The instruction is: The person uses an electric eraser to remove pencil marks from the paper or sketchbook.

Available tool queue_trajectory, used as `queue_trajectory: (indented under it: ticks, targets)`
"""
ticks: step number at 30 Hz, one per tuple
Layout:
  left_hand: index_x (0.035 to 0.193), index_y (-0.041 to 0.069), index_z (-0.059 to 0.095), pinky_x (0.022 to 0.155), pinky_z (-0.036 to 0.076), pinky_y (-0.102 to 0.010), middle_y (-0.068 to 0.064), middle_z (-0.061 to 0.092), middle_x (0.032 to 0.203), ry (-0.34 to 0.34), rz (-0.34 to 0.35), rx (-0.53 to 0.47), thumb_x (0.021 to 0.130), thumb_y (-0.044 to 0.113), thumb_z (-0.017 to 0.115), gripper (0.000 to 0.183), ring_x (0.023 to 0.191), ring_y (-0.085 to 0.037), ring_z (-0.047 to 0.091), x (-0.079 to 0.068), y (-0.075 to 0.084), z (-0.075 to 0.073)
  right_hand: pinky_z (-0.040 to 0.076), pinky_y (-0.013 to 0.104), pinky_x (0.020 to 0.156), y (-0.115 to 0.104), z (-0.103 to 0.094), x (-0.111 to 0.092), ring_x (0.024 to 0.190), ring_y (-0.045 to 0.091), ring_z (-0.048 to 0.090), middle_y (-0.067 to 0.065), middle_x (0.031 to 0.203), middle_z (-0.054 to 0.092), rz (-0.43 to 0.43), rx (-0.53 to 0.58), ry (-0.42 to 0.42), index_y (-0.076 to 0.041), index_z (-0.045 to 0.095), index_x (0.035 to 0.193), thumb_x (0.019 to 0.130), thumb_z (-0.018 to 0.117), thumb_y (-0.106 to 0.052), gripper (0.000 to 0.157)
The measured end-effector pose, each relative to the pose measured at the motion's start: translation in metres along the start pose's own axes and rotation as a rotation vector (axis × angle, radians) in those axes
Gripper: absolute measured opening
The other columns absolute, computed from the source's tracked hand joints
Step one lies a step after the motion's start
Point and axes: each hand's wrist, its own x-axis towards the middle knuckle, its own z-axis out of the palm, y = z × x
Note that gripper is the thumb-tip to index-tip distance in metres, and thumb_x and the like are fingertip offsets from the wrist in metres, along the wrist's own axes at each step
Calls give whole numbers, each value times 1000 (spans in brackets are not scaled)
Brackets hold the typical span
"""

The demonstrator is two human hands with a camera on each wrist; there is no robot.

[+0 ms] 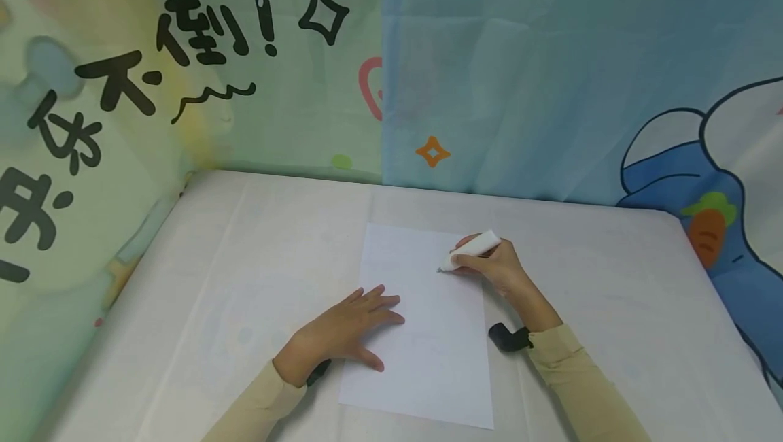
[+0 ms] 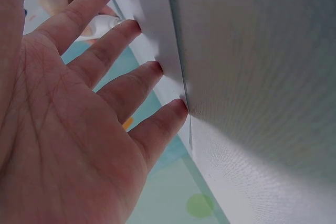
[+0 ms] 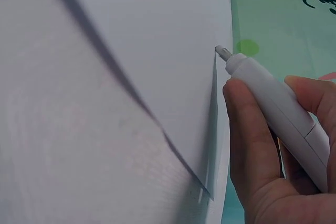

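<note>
A white sheet of paper (image 1: 434,347) lies on the white-covered table. My left hand (image 1: 342,326) rests on its left side with the fingers spread. In the left wrist view the fingertips (image 2: 178,109) press close to the paper's edge. My right hand (image 1: 503,270) pinches a thick white correction pen (image 1: 477,246) between thumb and fingers, over the upper right part of the sheet. The pen slants, its tip pointing down and left. Seen from the right wrist, its slim metal tip (image 3: 223,53) is right at the paper's surface. No marks show on the sheet.
White cloth (image 1: 245,292) covers the table around the paper. Printed curtains stand behind and to the left, with black lettering (image 1: 202,30) and a carrot picture (image 1: 708,234). A dark wrist device (image 1: 509,338) sits at the right sleeve.
</note>
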Motion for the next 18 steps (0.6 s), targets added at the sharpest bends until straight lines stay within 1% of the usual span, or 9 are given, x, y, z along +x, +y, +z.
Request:
queue_trajectory:
  ticks: [5, 7, 12, 18]
  targets:
    - [133, 16, 56, 117, 26, -50, -9, 44, 150, -6, -4, 2, 73, 42, 82, 70, 145, -33, 29, 0, 1, -1, 59, 28, 76, -2, 1, -3, 90, 9, 63, 4, 97, 66, 15, -39, 1, 6, 63, 104, 79, 77, 1, 28]
    - [134, 16, 56, 117, 26, -50, -9, 44, 150, -8, -7, 2, 73, 42, 82, 70, 145, -33, 29, 0, 1, 0, 59, 28, 76, -2, 1, -4, 89, 9, 63, 7, 99, 65, 19, -37, -4, 4, 64, 102, 79, 76, 2, 25]
    - [134, 16, 56, 117, 26, -50, -9, 44, 150, -6, -7, -6, 73, 41, 82, 70, 145, -33, 28, 1, 1, 0, 60, 29, 75, 0, 1, -6, 88, 10, 64, 5, 97, 65, 9, -8, -20, 6, 64, 100, 79, 74, 5, 24]
    - [134, 16, 56, 117, 26, -50, -9, 44, 150, -13, -10, -7, 74, 41, 82, 70, 145, -32, 28, 1, 1, 1, 60, 28, 75, -1, 1, -10, 87, 9, 64, 1, 94, 65, 9, -21, -27, 10, 62, 102, 80, 74, 5, 26]
